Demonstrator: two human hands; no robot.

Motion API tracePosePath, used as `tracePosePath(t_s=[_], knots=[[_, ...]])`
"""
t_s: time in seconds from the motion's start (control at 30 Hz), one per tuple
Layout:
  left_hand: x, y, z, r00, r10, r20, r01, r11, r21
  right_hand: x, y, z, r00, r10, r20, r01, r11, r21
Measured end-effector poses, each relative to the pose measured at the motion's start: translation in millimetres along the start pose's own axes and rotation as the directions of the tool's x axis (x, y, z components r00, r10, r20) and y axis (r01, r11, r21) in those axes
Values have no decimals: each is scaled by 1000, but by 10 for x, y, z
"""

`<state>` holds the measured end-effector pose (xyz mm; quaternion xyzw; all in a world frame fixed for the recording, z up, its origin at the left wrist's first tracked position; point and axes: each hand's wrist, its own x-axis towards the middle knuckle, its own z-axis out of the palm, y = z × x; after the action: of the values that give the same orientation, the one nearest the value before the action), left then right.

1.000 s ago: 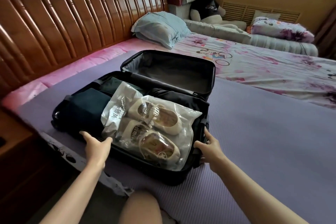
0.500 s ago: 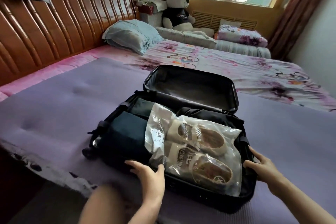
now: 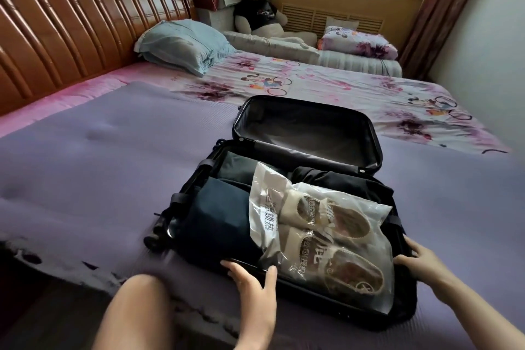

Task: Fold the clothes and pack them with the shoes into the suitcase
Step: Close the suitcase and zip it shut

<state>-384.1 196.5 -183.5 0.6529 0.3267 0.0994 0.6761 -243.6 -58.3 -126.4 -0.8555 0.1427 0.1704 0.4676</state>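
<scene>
A black suitcase lies open on the purple mat, its empty lid propped up at the far side. Folded dark clothes fill it: a navy piece on the left, a black piece at the back right. On top lies a clear plastic bag with a pair of cream shoes. My left hand grips the near rim, thumb beside the bag. My right hand curls round the suitcase's right near corner.
The purple mat covers the near part of the bed, and its edge runs close to my knee. A wooden headboard stands at the left. A blue pillow, a teddy bear and a folded floral quilt lie at the far side.
The view has swung left and up, so the suitcase now sits lower and further right in the frame. Both hands stay on its near rim and right corner.
</scene>
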Motion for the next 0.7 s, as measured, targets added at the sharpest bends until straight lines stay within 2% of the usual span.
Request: tracePosePath(t_s=[0.1, 0.17, 0.27, 0.37, 0.43, 0.53, 0.63, 0.7], knots=[[45, -7, -294, 1000, -21, -24, 21, 1000, -4, 47, -130, 56, 977, -118, -176, 96, 987, -128], [218, -40, -640, 988, -56, -147, 50, 998, -44, 50, -302, 174, 935, -250, -252, 178, 945, -275], [619, 32, -1216, 944, -81, -319, 48, 993, -110, -39, -699, 545, 871, -462, -170, 403, 867, -292], [1057, 271, -1619, 927, -15, -375, -45, 987, -152, -156, -1160, 1136, 823, -567, -8, 543, 793, -277], [1354, 409, -1788, 930, 68, -360, -89, 995, -40, -197, -1409, 1575, 795, -593, 130, 603, 745, -286], [1860, 382, -2007, 955, 129, -268, -75, 976, 206, -247, -1703, 2143, 752, -606, 260, 658, 665, -353], [2207, 274, -2118, 984, 123, -132, -59, 911, 409, -269, -1866, 2549, 734, -580, 353, 679, 607, -413], [2361, 220, -2122, 990, 141, -10, -114, 836, 537, -272, -1879, 2716, 724, -559, 405, 690, 582, -430]])
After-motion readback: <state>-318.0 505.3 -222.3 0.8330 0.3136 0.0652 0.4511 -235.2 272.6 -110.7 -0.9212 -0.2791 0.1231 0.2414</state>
